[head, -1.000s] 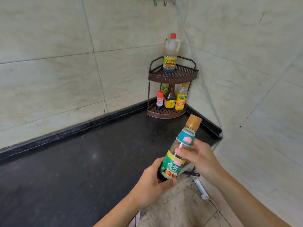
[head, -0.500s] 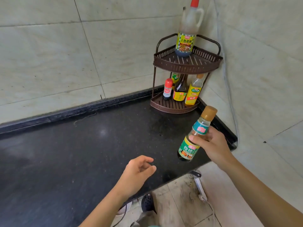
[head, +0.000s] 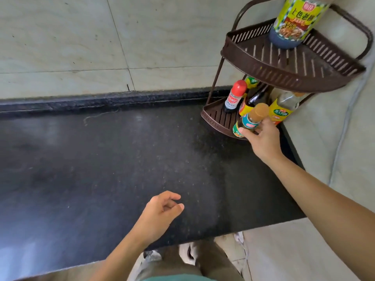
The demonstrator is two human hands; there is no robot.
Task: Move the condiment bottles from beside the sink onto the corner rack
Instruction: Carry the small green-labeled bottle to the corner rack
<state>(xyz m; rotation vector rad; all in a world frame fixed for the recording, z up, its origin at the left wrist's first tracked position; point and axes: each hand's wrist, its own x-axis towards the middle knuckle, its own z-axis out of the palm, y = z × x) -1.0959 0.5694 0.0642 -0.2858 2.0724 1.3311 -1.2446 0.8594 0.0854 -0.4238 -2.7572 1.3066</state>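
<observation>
Two hands: your right hand [head: 261, 140] grips the tan-capped bottle [head: 251, 120] at the corner rack [head: 212, 118], by its lower shelf's front rim; your left hand [head: 160, 211] hovers over the counter [head: 101, 169], loosely curled, empty.

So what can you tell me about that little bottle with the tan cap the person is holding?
The bottle is small and looks like clear glass, with a round tan cap. A teal label with a pink patch wraps its neck, and a green and orange label sits lower, partly hidden. It tilts, cap up and to the right. The right hand grips it around the body, at the front edge of the lower shelf of the brown corner rack. Whether its base touches the shelf cannot be told.
</observation>
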